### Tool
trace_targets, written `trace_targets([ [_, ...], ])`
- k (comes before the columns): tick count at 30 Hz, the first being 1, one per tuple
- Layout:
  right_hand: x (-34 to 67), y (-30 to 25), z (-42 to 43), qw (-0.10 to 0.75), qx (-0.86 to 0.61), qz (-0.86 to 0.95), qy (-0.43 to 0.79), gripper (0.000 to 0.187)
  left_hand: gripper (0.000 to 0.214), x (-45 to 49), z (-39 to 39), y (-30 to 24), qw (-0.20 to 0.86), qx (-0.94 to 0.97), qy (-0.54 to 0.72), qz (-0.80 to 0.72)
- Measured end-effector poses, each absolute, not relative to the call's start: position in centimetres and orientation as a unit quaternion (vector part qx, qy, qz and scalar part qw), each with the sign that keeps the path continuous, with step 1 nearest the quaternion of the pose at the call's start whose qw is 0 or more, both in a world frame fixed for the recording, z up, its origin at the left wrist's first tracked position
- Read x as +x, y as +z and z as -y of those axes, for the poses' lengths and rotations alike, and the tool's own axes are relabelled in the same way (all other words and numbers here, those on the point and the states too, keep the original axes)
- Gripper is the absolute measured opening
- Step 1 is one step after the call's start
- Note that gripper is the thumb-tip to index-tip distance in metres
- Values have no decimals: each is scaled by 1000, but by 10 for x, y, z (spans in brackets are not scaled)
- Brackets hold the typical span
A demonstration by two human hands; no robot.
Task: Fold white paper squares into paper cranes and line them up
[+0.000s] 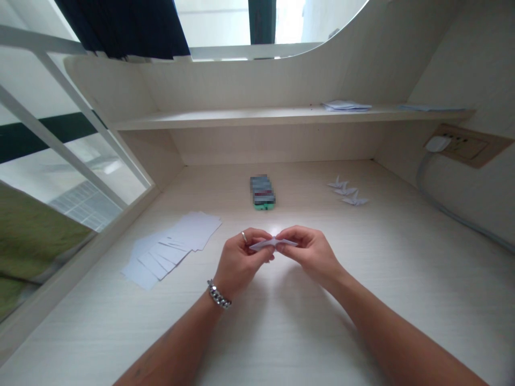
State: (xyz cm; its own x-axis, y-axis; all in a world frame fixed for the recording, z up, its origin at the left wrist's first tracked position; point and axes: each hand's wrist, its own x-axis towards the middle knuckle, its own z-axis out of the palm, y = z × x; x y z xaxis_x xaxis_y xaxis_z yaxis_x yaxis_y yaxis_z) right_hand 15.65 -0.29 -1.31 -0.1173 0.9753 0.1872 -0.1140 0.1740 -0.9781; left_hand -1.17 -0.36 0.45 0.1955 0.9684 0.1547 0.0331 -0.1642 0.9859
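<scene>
A small piece of folded white paper (274, 242) is held between both hands above the middle of the desk. My left hand (244, 260), with a ring and a metal chain bracelet, pinches its left part between thumb and fingers. On the other side, my right hand (311, 249) grips the right part the same way. Pointed tips of the paper stick out to the left and right, while the fingers cover some of the folds. Three small folded paper cranes (346, 190) stand on the desk at the back right.
Several loose white paper sheets (173, 246) lie fanned out at the left. A blurred phone-like object (263, 192) with a green edge lies behind my hands. Paper stacks (346, 106) rest on the shelf (241, 119). A cable (446, 212) runs from the wall socket (470, 145).
</scene>
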Motion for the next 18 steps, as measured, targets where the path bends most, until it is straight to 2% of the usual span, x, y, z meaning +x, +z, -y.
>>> trace_targets([
  [7,156,-10,4,501,-399,546,540,13,19,-12,3,5,533,586,445,-416],
  [18,151,-3,5,511,-434,468,576,13,17,-8,0,9,563,548,450,-426],
])
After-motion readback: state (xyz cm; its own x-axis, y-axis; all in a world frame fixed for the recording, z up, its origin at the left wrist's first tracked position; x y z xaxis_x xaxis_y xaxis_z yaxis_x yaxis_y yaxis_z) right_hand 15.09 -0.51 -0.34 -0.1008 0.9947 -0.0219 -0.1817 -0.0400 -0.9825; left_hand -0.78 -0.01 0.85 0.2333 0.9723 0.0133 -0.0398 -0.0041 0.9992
